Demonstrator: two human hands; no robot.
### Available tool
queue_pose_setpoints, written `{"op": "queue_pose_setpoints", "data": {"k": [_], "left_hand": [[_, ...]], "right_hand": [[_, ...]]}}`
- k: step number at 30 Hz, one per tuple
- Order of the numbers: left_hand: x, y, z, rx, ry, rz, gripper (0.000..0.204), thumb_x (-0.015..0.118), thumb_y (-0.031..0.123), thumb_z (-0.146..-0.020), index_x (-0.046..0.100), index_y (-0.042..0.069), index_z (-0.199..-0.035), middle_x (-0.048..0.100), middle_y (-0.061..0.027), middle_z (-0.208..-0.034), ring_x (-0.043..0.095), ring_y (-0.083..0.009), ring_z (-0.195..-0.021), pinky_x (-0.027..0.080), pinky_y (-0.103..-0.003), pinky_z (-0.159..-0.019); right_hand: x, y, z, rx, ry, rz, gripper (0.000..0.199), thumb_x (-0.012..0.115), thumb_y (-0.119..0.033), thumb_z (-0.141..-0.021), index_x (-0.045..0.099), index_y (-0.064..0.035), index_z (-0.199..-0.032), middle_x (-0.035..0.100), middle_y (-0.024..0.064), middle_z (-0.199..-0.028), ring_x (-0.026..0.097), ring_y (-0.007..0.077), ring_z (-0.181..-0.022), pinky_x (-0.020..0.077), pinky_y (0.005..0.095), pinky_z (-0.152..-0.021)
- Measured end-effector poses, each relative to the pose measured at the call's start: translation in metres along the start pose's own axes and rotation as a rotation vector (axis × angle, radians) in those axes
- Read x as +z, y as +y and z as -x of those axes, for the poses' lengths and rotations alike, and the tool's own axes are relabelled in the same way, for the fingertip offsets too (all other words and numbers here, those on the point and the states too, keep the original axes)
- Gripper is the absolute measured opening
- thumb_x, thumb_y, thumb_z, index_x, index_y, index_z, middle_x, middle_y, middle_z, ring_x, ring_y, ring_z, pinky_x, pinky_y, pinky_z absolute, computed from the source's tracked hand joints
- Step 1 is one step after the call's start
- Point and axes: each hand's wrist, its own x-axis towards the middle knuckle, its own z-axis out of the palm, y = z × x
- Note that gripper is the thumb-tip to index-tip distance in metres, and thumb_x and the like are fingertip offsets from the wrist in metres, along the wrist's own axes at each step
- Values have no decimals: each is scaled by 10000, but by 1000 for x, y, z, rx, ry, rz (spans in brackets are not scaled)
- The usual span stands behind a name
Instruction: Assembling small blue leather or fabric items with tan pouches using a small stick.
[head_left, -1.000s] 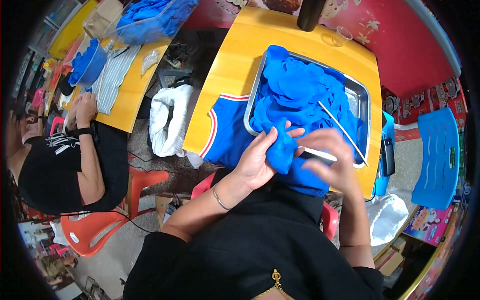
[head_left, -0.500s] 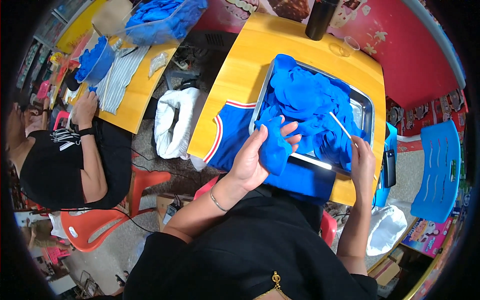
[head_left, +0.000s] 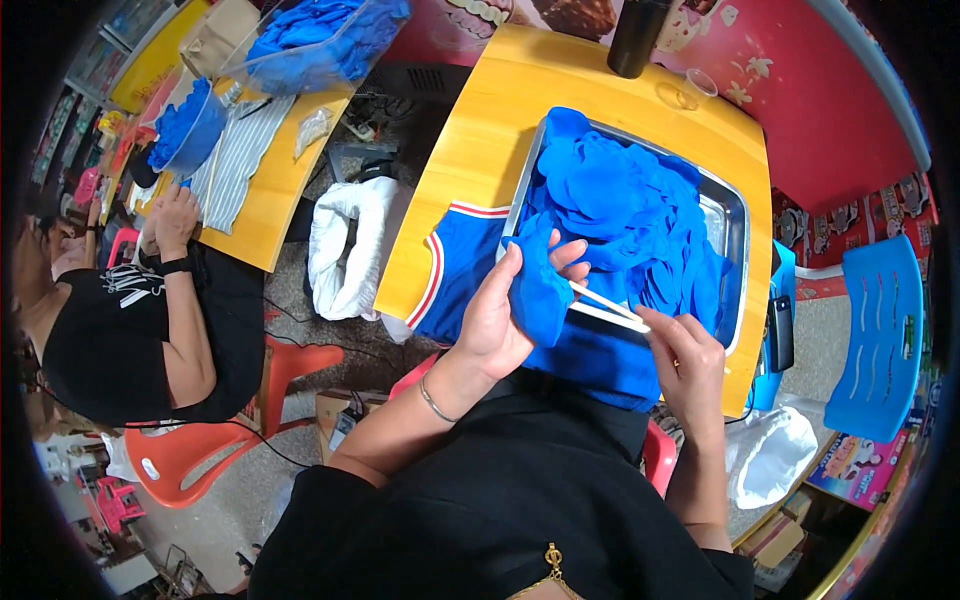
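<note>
My left hand [head_left: 492, 325] is turned palm up and closed around a soft bundle of thin blue fabric [head_left: 540, 300], with the thumb on one side and the fingers behind it. My right hand [head_left: 690, 368] pinches a thin white stick [head_left: 600, 299] between thumb and fingertips. The stick's far end meets the right side of the bundle; whether it goes into the folds I cannot tell. Just beyond both hands, a heap of round-edged blue fabric pieces [head_left: 610, 195] fills much of a shallow metal tray [head_left: 741, 290]. Blue cloth with red-and-white trim [head_left: 462, 250] lies under the tray's near left side.
A black bottle [head_left: 638, 40] and a clear cup [head_left: 700, 84] stand at the table's far edge. A blue chair [head_left: 876, 335] is at the right. To the left, a co-worker [head_left: 110, 340] sits at another yellow table with a blue-filled bowl [head_left: 190, 125] and a clear bin [head_left: 310, 60].
My right hand has come left and nearer, bringing the stick from over the heap to the bundle in my left hand. The left hand has barely shifted.
</note>
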Motion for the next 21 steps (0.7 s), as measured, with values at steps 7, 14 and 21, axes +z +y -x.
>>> {"op": "queue_pose_setpoints", "data": {"k": [7, 14, 21], "left_hand": [[4, 0, 2, 35, -14, -30, 481, 316, 401, -963, 329, 97, -1336, 480, -134, -1275, 502, -259, -1116, 376, -415, -982], [9, -4, 4, 123, -38, -152, 496, 307, 398, -966, 286, 88, -1354, 505, -159, -1229, 527, -250, -1077, 404, -398, -956], [10, -6, 6, 256, -120, -259, 521, 274, 414, -969, 238, 112, -1392, 549, -138, -1146, 559, -197, -990, 432, -331, -912]], "right_hand": [[12, -2, 1, 0, -47, -108, 273, 640, 2, -739, 664, -93, -994, 535, 88, -642, 527, 212, -539, 411, 317, -490], [33, -5, -3, -40, -56, -221, 295, 624, 30, -737, 625, -44, -1022, 601, 123, -758, 587, 273, -650, 461, 341, -568], [39, -23, -3, 170, -115, -412, 273, 618, 32, -753, 599, -25, -1020, 643, 150, -901, 639, 278, -746, 493, 319, -626]]}}
